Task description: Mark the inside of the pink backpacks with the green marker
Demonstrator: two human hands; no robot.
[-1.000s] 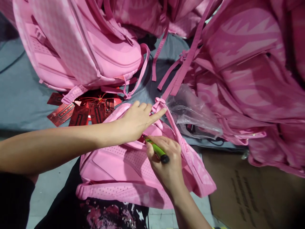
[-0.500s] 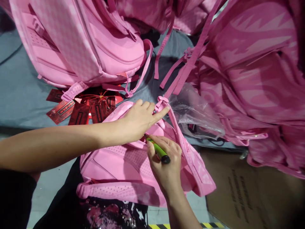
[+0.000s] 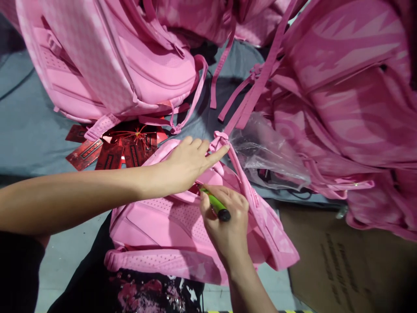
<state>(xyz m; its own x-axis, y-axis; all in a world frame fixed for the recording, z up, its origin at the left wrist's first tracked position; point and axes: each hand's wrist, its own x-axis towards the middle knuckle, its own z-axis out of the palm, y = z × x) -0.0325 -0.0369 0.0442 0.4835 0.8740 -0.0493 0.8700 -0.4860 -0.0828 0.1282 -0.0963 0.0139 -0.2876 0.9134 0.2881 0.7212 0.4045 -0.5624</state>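
Grey surface (image 3: pixel 42 141) | green marker (image 3: pixel 213 202) | diagonal axis | tip toward upper left

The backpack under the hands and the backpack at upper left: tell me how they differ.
The near backpack lies partly over the lap, while the upper-left backpack rests on the gray surface. Left hand and right hand are both at the near backpack; neither touches the upper-left backpack. The near backpack shows a dotted strap, the upper-left backpack a checked strap. Both are pink.
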